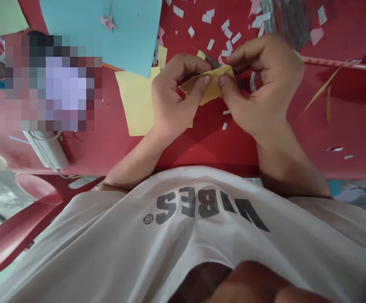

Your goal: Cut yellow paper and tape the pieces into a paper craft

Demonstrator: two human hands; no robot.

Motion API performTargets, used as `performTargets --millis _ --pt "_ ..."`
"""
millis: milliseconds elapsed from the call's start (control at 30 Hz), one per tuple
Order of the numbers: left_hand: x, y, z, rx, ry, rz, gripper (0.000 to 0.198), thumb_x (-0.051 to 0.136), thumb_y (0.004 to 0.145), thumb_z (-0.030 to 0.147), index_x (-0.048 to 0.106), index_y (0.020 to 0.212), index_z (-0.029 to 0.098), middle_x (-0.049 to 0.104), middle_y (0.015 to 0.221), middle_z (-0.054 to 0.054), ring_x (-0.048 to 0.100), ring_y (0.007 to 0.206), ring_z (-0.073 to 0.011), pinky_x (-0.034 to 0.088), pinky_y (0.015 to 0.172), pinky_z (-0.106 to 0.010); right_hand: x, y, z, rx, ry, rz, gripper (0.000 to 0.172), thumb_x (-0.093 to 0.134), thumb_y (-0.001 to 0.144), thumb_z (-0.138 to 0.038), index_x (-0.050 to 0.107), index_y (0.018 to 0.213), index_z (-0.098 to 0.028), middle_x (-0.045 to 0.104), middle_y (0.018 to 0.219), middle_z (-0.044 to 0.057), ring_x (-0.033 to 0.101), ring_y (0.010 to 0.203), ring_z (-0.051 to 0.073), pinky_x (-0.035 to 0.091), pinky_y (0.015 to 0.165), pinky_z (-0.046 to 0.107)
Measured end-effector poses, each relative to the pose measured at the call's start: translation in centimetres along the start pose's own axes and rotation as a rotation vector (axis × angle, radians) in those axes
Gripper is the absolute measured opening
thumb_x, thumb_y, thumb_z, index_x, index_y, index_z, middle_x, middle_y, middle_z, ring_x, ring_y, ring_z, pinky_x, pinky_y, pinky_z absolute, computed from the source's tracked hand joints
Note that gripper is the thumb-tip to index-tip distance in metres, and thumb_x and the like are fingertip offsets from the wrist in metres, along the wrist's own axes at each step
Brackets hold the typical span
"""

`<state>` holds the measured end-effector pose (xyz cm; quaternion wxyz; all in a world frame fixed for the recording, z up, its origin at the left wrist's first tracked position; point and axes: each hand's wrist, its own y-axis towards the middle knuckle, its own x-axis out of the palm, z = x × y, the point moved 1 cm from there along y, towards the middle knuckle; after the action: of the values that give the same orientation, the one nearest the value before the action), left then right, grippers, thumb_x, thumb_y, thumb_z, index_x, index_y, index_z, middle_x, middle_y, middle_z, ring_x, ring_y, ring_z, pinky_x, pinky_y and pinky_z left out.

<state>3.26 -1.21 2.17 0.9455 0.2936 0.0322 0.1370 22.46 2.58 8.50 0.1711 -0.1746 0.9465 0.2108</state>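
Between my two hands is a small piece of yellow paper (212,89), bent along its upper edge. My left hand (178,90) pinches its left part between thumb and fingers. At its right end, my right hand (261,80) pinches it the same way. Behind the paper lies what looks like a pair of scissors (213,61), mostly hidden; a dark blade tip shows above the paper. A larger yellow sheet (137,103) rests on the red table (208,147), partly under my left hand.
A light blue sheet (107,38) with a pink paper star (108,22) lies at the upper left. White paper scraps (210,43) are scattered beyond my hands. A pink straw-like stick (340,63) lies at the right, a white power-strip-like block (47,149) at the left.
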Motion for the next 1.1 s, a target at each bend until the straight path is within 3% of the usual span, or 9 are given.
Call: performTargets --millis 33,133,267,500,667,800,933,1000,1100 --pt "0.1 0.0 0.4 0.017 -0.014 0.049 0.022 0.086 0.093 0.051 0.075 0.105 0.036 0.071 0.080 0.001 0.057 0.061 -0.0166 0.039 0.047 -0.035 -0.1 0.1 0.0 -0.018 -0.004 0.016 0.028 0.073 0.102 -0.057 0.073 0.112 -0.031 0.068 0.101 0.002 0.064 0.088 0.025 0.053 0.080 0.039" --pt "0.8 0.4 3.0 -0.176 0.026 -0.037 0.023 0.075 0.102 0.054 0.074 0.110 0.033 0.076 0.110 -0.005 0.073 0.100 -0.0249 0.058 0.080 -0.040 -0.4 0.2 0.2 -0.113 -0.066 0.053 0.026 0.066 0.107 -0.056 0.075 0.107 -0.031 0.069 0.095 -0.001 0.064 0.083 0.022 0.052 0.082 0.039" --pt "1.2 2.0 7.8 -0.397 0.054 -0.061 0.048 0.073 0.094 0.077 0.072 0.116 0.034 0.072 0.108 -0.008 0.071 0.123 -0.0347 0.062 0.093 -0.049 -0.7 0.4 0.3 -0.158 -0.099 0.021 0.030 0.056 0.111 -0.057 0.075 0.112 -0.035 0.073 0.100 -0.001 0.069 0.096 0.026 0.054 0.094 0.047" --pt "1.3 4.4 11.7 -0.343 0.018 -0.167 0.049 0.061 0.102 0.074 0.070 0.127 0.034 0.075 0.113 -0.010 0.066 0.134 -0.0356 0.061 0.107 -0.054 -0.8 0.4 0.1 -0.167 -0.080 -0.060 0.031 0.057 0.110 -0.062 0.075 0.109 -0.036 0.077 0.105 0.001 0.072 0.101 0.030 0.052 0.107 0.052" --pt "0.5 4.0 11.1 -0.301 0.045 -0.253 0.037 0.058 0.108 0.063 0.072 0.125 0.032 0.077 0.113 -0.009 0.068 0.128 -0.0333 0.059 0.109 -0.053 -0.3 0.5 0.4 -0.310 -0.138 0.077 0.030 0.056 0.110 -0.058 0.072 0.112 -0.032 0.075 0.096 0.002 0.072 0.091 0.029 0.053 0.098 0.051" --pt "0.1 2.7 8.5 -0.266 0.161 -0.331 0.015 0.063 0.112 0.036 0.076 0.115 0.030 0.079 0.115 -0.007 0.073 0.111 -0.0269 0.060 0.100 -0.047 0.2 0.7 0.9 -0.391 -0.114 0.096 0.026 0.055 0.111 -0.053 0.071 0.116 -0.033 0.076 0.096 0.001 0.073 0.090 0.028 0.053 0.094 0.050" --pt "0.6 1.0 3.9 0.128 0.109 -0.088 0.017 0.069 0.107 0.051 0.074 0.115 0.037 0.072 0.091 0.000 0.071 0.083 -0.0222 0.057 0.074 -0.038 -0.1 0.9 0.8 -0.369 -0.182 0.108 0.039 0.049 0.112 -0.063 0.072 0.108 -0.033 0.077 0.095 0.002 0.072 0.088 0.029 0.051 0.097 0.054" --pt "1.0 0.4 2.0 0.072 0.125 -0.133 0.023 0.065 0.107 0.058 0.072 0.116 0.037 0.067 0.093 -0.002 0.071 0.088 -0.0240 0.058 0.080 -0.041 -0.7 1.0 0.3 -0.315 -0.226 0.045 0.038 0.049 0.113 -0.061 0.072 0.106 -0.031 0.077 0.096 0.003 0.072 0.091 0.029 0.050 0.101 0.055" --pt "0.9 0.2 1.5 -0.007 0.100 -0.192 0.033 0.059 0.108 0.065 0.070 0.111 0.034 0.063 0.101 -0.004 0.071 0.101 -0.0272 0.059 0.089 -0.046 -1.8 1.1 -0.9 -0.346 -0.242 -0.186 0.012 0.062 0.110 -0.032 0.070 0.119 -0.030 0.078 0.107 0.002 0.074 0.101 0.028 0.051 0.105 0.054"
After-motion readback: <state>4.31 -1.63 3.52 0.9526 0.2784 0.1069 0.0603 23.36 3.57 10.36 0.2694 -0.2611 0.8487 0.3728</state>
